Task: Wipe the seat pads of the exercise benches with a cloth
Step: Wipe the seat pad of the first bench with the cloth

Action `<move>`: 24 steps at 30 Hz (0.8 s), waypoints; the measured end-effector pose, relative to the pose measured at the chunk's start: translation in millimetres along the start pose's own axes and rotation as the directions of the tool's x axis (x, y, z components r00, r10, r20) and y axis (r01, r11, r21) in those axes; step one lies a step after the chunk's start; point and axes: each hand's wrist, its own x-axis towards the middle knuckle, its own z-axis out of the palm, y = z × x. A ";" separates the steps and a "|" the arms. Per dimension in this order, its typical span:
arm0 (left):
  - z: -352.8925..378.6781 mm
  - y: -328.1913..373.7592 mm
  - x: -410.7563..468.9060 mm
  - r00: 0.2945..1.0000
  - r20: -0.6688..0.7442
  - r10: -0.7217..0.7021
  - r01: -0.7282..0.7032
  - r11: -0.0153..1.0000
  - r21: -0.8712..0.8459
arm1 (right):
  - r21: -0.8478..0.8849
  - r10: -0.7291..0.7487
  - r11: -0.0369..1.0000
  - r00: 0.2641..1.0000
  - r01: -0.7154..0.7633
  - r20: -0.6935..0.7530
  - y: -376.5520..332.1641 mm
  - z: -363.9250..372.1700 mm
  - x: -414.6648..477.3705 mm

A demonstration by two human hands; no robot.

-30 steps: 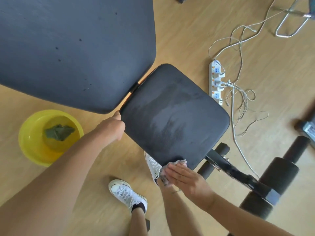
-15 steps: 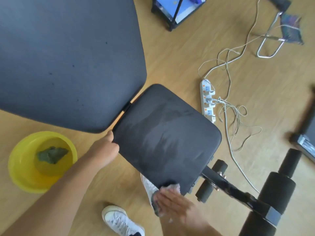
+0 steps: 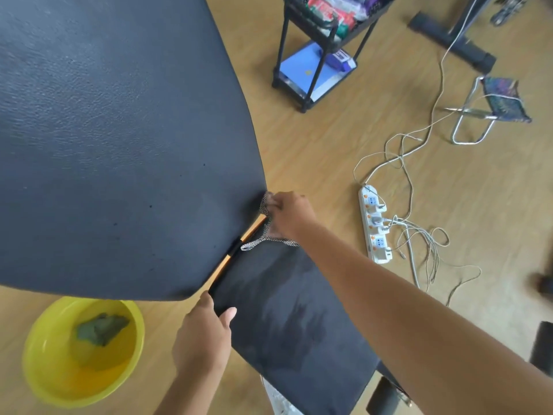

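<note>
- Bunched in the right hand [image 3: 288, 215], the cloth [image 3: 264, 226] is pinched between closed fingers at the far corner of the seat pad [image 3: 287, 319], right where it meets the lower corner of the big back pad [image 3: 113, 121]; a loose tail of the cloth trails onto the seat pad's far edge.
- Left hand [image 3: 202, 336] has its grip clamped on the seat pad's near-left corner, thumb lying on top and fingers wrapped under the edge, out of sight, steadying the pad.
- Head view, the cloth: it looks thin, open-weave and limp, so it should be light and fold to any shape. Judged best held as a wad under the palm, so that no tail drags or snags in the gap between the two pads.
- Head view, the seat pad: dark, textured, with damp-looking streaks across its middle. It probably gives a little under pressure but stays firm enough to push against; its edge is the sensible place to brace.
- Head view, arms: the right arm is stretched long across the seat pad from the lower right, wrist bent down toward the gap. The left forearm comes up short from below.
- Head view, floor: a yellow basin [image 3: 39, 366] holding a second, green rag [image 3: 100, 327] sits left of the bench.
</note>
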 end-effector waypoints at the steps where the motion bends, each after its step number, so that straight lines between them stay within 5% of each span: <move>1: -0.1 0.5 -0.2 1.000 0.003 -0.006 0.006 1.000 0.005 | -0.011 -0.024 1.000 0.999 0.024 0.028 2.9 0.0 -1.4; 9: -7.2 4.6 -5.0 1.000 0.011 0.024 -0.025 0.999 0.030 | -0.038 0.266 0.964 0.963 -0.265 0.042 118.9 -64.4 -67.0; 19: -1.1 -0.4 4.8 0.999 0.013 0.045 -0.046 0.999 0.029 | 0.062 0.067 0.995 0.984 -0.078 0.164 70.0 -46.1 -12.0; 24: -1.9 -6.1 3.5 0.997 0.048 0.067 -0.069 0.997 0.045 | -0.052 0.348 0.937 0.935 -0.345 0.070 185.3 -93.3 -104.0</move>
